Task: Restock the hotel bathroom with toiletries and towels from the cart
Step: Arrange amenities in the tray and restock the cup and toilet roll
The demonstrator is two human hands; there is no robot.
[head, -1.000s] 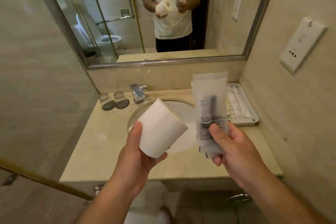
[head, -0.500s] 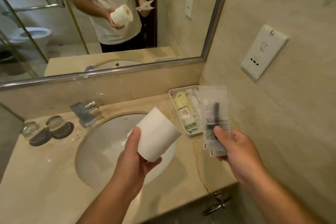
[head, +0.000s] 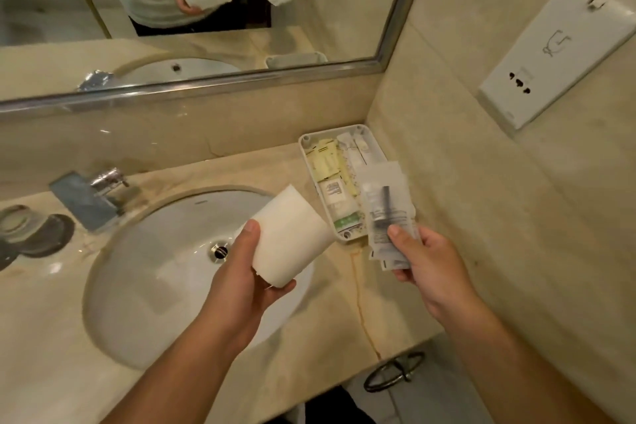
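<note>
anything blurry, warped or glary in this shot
Head view: the wide-angle lens slants and slightly bows the mirror frame; the packets in the right hand are smeared, print unreadable; toilet roll edges fairly crisp; warm even light, only small highlights on the faucet.

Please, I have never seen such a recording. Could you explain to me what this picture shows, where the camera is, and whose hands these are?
There is no machine here. A person wears one wide-angle camera on the head, and it looks down at their own two hands. The left hand grips a white toilet paper roll over the sink. The right hand pinches a few clear toiletry packets close to a white tray. The tray sits in the corner of the marble counter and already contains small packets. A faucet stands behind the sink. The mirror reflects the same hands and items.
</note>
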